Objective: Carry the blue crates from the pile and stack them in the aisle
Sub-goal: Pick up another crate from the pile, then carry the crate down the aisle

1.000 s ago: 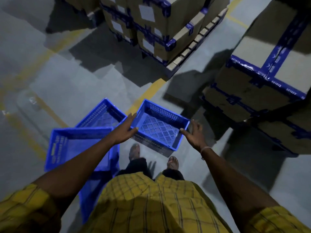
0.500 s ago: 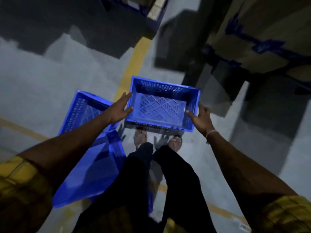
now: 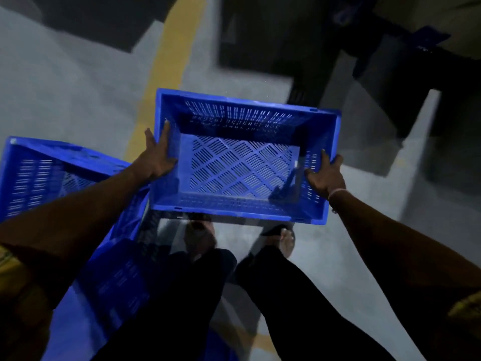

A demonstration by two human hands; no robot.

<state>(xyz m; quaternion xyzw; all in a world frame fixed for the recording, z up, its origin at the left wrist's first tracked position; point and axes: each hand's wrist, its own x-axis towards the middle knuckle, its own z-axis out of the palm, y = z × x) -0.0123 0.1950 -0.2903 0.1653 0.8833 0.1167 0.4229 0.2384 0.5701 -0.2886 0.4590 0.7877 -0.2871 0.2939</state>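
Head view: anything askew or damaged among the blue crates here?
Nothing stands out. The carried crate is level and empty between left hand and right hand; the crate pile looks intact, though blurred.

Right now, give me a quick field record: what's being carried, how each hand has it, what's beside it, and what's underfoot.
carried: blue crate, held level above the feet, nothing visible inside
left hand: on the crate's left wall, fingers spread against it
right hand: grips the right wall, thumb inside
beside: second blue crate to the left, tilted
floor: grey concrete with a yellow line
ahead: dark stacked goods, blurred
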